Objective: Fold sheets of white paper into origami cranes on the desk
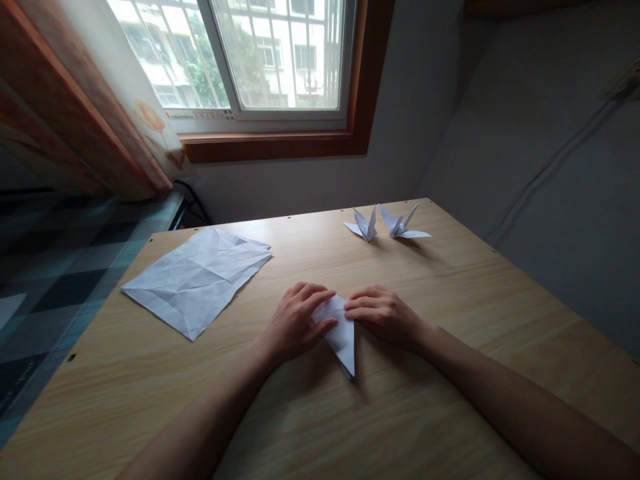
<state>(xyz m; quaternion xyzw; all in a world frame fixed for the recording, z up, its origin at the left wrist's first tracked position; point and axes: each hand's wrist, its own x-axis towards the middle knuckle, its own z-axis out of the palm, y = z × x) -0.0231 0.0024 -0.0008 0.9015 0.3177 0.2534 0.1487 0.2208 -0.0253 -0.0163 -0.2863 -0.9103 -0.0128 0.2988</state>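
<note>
A folded piece of white paper [344, 341], kite-shaped with a narrow point towards me, lies on the wooden table between my hands. My left hand [299, 321] holds its left side, the thumb on top lower down and the fingers higher up. On the right edge, near the top, my right hand [383, 312] presses with its fingertips, the fingers held close together. Several layers show at the paper's lower tip. Parts of the upper left side are hidden under my left fingers.
Creased, unfolded white paper sheets [197, 280] lie at the table's left. Two folded paper cranes [368, 230] [400, 230] stand near the back edge of the table [450, 400]. Beyond are a window [285, 60], a curtain [80, 87] and a checked cloth [65, 293] on the left.
</note>
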